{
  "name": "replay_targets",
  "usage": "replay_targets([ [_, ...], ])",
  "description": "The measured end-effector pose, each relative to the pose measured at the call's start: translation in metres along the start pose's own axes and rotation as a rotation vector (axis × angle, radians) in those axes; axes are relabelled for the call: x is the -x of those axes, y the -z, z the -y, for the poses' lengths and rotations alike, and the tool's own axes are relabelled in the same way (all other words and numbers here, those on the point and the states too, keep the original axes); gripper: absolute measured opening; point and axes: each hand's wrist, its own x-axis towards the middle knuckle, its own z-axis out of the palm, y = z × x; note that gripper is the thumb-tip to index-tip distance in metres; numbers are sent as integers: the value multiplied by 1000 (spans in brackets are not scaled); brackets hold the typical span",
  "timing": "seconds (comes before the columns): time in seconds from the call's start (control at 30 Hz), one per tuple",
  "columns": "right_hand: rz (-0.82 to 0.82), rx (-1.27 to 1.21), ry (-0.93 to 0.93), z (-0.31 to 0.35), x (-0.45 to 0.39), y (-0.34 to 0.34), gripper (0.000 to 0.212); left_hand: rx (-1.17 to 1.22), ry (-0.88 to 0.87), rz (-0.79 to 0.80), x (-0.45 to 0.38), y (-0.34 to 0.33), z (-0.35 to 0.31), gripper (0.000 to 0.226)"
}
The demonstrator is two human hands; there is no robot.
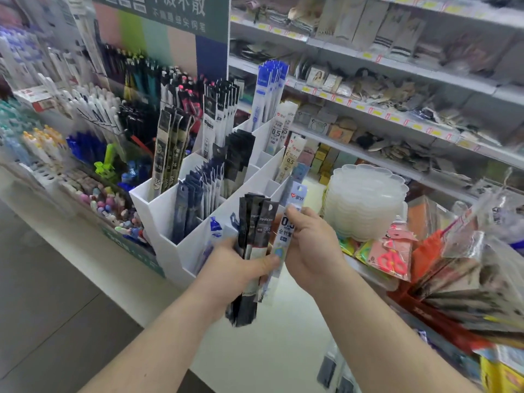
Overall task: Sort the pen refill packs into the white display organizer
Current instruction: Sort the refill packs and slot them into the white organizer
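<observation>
Head-camera view of a stationery shop counter: a light-blue refill pack (286,236), printed "0.5" with Chinese characters and a red heart logo at its top, was pinched in the right hand (310,245), fingers curled round its middle. It stood upright, touching a bundle of black refill packs (252,251) marked "AIHAO" and "1388", which the left hand (229,268) gripped with thumb across the front. Both hands were held just in front of the near corner of the white display organizer (167,205), a stepped rack of slanted compartments.

Judging by the frame, the blue pack was being separated from the bundle for placing. Done well, it would be lifted clear of the black packs, kept upright and slid heading-up into a compartment holding its own kind; similar "0.5" packs (283,129) with the heart logo stood along the rack's right side. The left grip would need to stay firm so the bundle did not fan out.

Other compartments held dark navy packs (192,202), black-and-cream packs (170,148) and tall blue-topped packs (270,89). Behind stood pen displays (93,114) under a green sign with Chinese lettering (178,12). A stack of clear plastic trays (365,199) and packaged scissors (392,260) lay to the right.
</observation>
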Motion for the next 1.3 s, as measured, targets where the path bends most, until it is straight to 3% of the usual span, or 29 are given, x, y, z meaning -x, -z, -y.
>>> replay_targets([
  [0.07, 18, -50, -14, 2, 0, 1, 15, -14, 3, -2, -2, -2, 0, 20],
  [0.23, -1, 10, 2, 5, -8, 11, 39, 51, -26, -8, -5, 2, -6, 17],
  [0.4, 64, 364, 48, 0, -10, 18, 11, 52, -79, 14, -9, 6, -13, 16],
  [0.47, 73, 384, 74, 2, -11, 16, 18, 55, -73, -1, -13, 6, -14, 15],
  [0.63, -226, 57, 182, 29, -52, 21, 21, 103, -60, -79, -32, 12, -16, 16],
  [0.77, -400, 219, 369, 47, -93, 24, 19, 87, -89, -49, -43, 15, -24, 14],
  [0.97, -441, 424, 468, 51, -152, 13, 27, 126, -57, -39, -55, 15, -34, 14],
  [1.3, -385, 298, 656, 80, -175, -21, 33, 138, -63, -21, -65, 15, -42, 14],
])
